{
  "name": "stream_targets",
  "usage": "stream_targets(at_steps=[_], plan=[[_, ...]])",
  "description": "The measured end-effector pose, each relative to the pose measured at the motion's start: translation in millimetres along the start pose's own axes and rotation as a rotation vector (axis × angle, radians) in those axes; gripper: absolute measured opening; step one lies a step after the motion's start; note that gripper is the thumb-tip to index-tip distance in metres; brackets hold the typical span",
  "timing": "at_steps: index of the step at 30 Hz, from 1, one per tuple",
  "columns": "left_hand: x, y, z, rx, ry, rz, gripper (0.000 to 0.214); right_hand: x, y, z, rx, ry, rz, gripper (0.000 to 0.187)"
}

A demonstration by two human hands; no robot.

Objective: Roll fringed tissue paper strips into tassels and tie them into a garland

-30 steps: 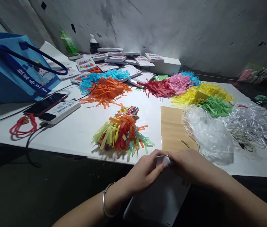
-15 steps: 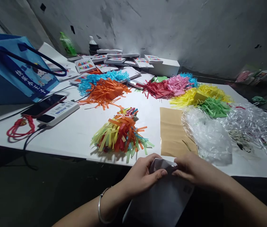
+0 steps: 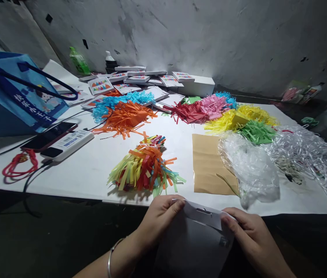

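A white paper packet (image 3: 194, 243) with a slotted top flap is held below the table's front edge. My left hand (image 3: 162, 216) grips its upper left corner, thumb on the face. On the upper right corner, my right hand (image 3: 244, 229) pinches the packet the same way. The flap lies flat between the two hands. Just beyond them on the table rests a bundle of multicoloured paper tassels (image 3: 144, 166). A brown card sheet (image 3: 210, 166) lies to its right, partly under a crumpled clear plastic bag (image 3: 250, 170).
Orange (image 3: 127, 116), red (image 3: 188, 111) and yellow tassels (image 3: 224, 120) lie farther back. Several flat printed boxes (image 3: 102, 85) are piled by the wall. At left are a blue bag (image 3: 7, 100), a phone (image 3: 50, 136) and a white power bank (image 3: 67, 144). White string (image 3: 305, 150) is heaped at right.
The packet's top, bunched between my fingers before, now lies flat with its slot showing. My hands have spread apart to its two upper corners. The view has shifted slightly.
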State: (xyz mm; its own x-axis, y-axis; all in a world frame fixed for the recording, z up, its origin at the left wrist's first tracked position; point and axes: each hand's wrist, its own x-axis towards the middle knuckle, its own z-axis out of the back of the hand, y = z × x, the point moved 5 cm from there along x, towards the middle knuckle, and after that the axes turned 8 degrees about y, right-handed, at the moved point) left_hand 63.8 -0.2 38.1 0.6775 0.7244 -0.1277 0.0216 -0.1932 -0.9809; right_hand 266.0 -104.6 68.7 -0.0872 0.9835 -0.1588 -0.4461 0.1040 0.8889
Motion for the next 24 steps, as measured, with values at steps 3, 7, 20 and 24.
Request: stream_targets(at_steps=[3, 7, 20, 24], plan=[[-4.4, -3.5, -4.3, 0.014, -0.064, -0.033, 0.057, -12.3, -26.4, -10.2, 0.178, -0.267, 0.008, 0.029], [2.0, 19.3, -15.3, -0.32, 0.127, 0.199, 0.065, -17.0, -50.2, -29.5, 0.622, -0.38, 0.041, 0.038], [-11.7, -23.2, 0.6, 0.14, 0.009, -0.097, 0.058, -7.8, -19.5, -41.8, 0.561, -0.503, -0.023, 0.049], [-9.4, -15.5, -3.0, 0.199, 0.051, -0.039, 0.073, -8.9, -14.0, -36.3, 0.264, -0.559, 0.021, 0.062]])
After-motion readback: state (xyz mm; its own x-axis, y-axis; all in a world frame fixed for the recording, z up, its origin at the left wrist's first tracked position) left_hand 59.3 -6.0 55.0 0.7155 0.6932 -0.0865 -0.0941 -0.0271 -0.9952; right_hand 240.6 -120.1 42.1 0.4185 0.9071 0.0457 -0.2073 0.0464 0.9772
